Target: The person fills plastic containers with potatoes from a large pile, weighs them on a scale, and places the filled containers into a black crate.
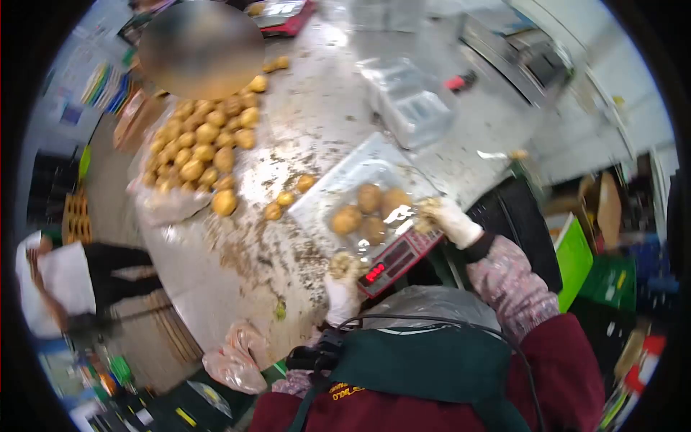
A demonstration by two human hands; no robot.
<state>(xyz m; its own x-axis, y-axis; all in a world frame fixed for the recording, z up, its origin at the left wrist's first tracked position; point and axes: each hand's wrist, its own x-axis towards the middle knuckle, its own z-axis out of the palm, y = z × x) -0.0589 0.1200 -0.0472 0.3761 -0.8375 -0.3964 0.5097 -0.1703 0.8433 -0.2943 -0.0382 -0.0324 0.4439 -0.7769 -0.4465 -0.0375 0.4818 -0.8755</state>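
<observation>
On the left, a big heap of round, yellow-brown potatoes [205, 134] is piled on a shiny, dirty grey table [191, 284]. A few loose yellow-brown potatoes [286, 198] are spread in the middle. Next to them, four round brown potatoes [370, 196] are held in a clear, shiny plastic tray [393, 235], which is set on a flat scale with a silver top and a red front [404, 253]. Farther right and up, clear plastic tubs [414, 108] are stacked.

Yellow letters [349, 391] are shown on the person's clothes, but they are too blurry to be read. Red numbers [375, 272] are lit on the scale; they cannot be read for sure.

The tray's near left corner is met by the bent fingers of the left hand [343, 279], in a white, dirty glove. Its right corner is met by the bent fingers of the right hand [448, 219], gloved the same way. Whether the tray is gripped by either hand cannot be told.
</observation>
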